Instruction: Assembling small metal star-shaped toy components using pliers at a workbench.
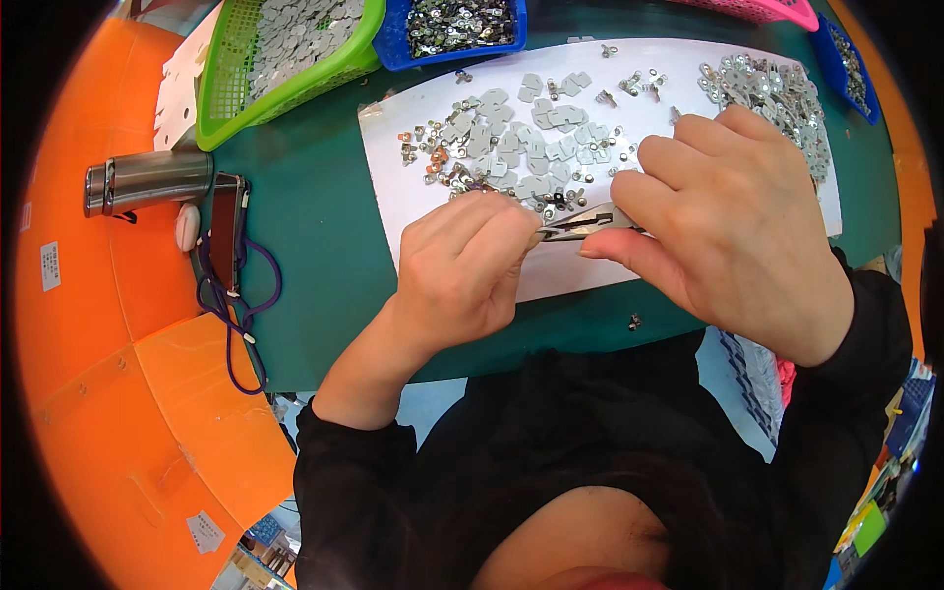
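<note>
My right hand (728, 221) is closed round a pair of pliers (587, 222), its jaws pointing left toward my other hand. Pinched fingers of my left hand (467, 256) meet the plier tips; whatever small piece they grip is hidden. Just beyond both hands, flat grey metal plates (531, 147) and small metal clips lie scattered on a white sheet (413, 211). A few coppery pieces (438, 155) are mixed in at the left of that spread. At the sheet's right end sits a dense heap of small metal parts (772, 93).
A green basket (295, 84) of grey plates and a blue tray (452, 61) of metal parts stand at the back. Another blue tray (854, 79) is far right, near a pink basket (767, 8). At left lie a steel flask (152, 184) and a phone (228, 231) with a purple cord.
</note>
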The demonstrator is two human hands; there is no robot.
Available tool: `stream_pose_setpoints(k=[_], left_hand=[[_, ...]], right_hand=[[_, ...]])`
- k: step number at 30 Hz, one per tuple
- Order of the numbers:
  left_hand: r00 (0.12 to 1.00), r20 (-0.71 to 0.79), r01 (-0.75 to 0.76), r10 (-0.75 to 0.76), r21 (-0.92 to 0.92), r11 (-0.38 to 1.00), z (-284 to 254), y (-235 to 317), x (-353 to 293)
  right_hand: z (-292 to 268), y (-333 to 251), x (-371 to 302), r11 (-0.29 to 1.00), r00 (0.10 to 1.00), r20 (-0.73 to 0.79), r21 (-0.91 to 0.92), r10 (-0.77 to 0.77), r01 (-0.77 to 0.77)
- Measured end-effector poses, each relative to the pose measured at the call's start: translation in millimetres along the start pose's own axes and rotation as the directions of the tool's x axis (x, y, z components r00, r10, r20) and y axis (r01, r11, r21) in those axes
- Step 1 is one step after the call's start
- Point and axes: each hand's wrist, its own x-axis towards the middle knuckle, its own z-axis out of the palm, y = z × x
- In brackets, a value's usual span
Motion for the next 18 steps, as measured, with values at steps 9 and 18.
stream_pose_setpoints(k=[9, 18], left_hand=[[0.991, 0.129, 0.051, -0.040, -0.084, 0.995, -6.1, 1.5, 7.0], [0.922, -0.045, 0.339, -0.383, -0.379, 0.861, -26.6, -17.6, 0.6]], right_hand=[[14.5, 0.2, -2.6, 0.995, 0.999, 0.003, -0.091, -0.036, 0.036], [24.8, 20.7, -12.9, 0.982, 0.987, -0.160, 0.190, 0.024, 0.007]])
